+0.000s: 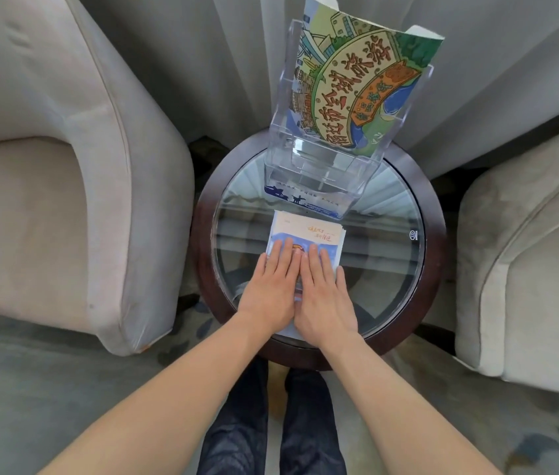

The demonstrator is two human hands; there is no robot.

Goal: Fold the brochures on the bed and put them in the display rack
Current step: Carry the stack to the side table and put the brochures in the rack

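A folded brochure (309,229) with a pale top and blue lower part lies on the round glass table (391,269). My left hand (273,289) and my right hand (322,293) lie flat side by side on its near half, fingers straight, pressing it down. Behind it stands a clear acrylic display rack (319,173). A large green and cream illustrated brochure (357,80) stands in the rack's upper tier. A blue-edged sheet (302,200) shows in the rack's lowest pocket.
Beige armchairs stand on both sides of the table: one at the left (65,173), one at the right (528,269). Grey curtains (237,63) hang behind. My legs in dark trousers (271,433) show below the table's dark wooden rim (202,255).
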